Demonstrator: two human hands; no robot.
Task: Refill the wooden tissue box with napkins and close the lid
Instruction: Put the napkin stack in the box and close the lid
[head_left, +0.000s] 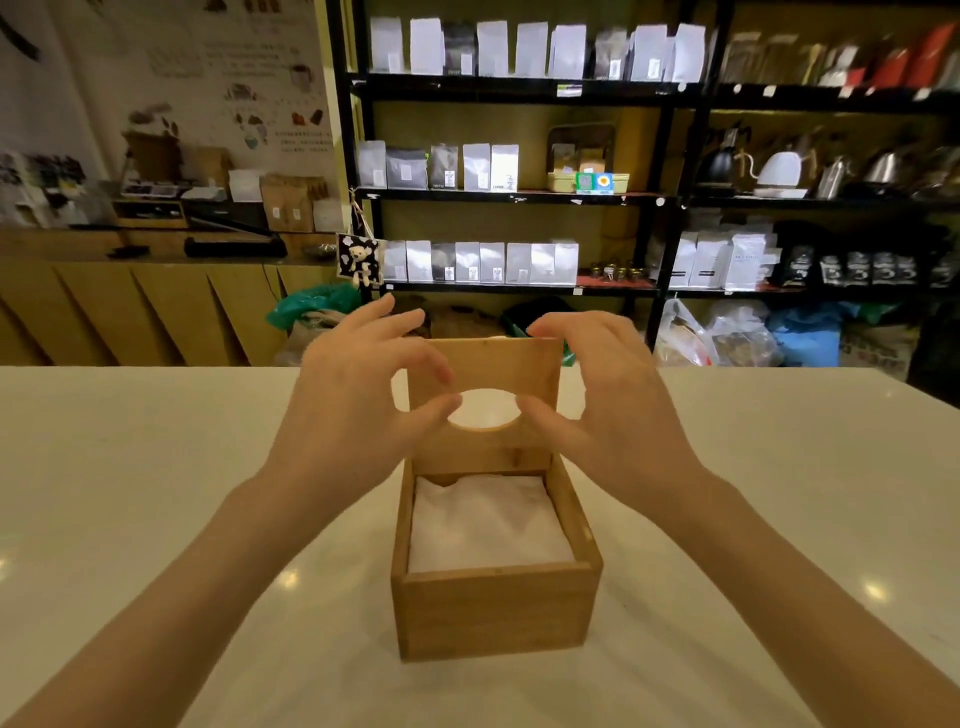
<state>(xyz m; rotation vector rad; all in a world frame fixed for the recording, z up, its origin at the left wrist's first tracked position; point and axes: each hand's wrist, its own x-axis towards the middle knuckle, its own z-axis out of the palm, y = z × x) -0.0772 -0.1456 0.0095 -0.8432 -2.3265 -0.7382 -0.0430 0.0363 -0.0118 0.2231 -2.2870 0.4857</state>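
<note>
A square wooden tissue box (493, 608) stands on the white counter, straight in front of me. White napkins (488, 522) fill it almost to the rim. Its hinged lid (491, 361), with a round hole in the middle, stands upright at the box's far edge. My left hand (358, 395) holds the lid's left side, thumb by the hole and fingers curled over the top corner. My right hand (608, 395) grips the lid's right side the same way.
The white counter (156, 519) stretches wide on both sides of the box. Beyond its far edge stand black shelves (519, 197) with bags and kettles, and a wooden sideboard (156, 312) at the left.
</note>
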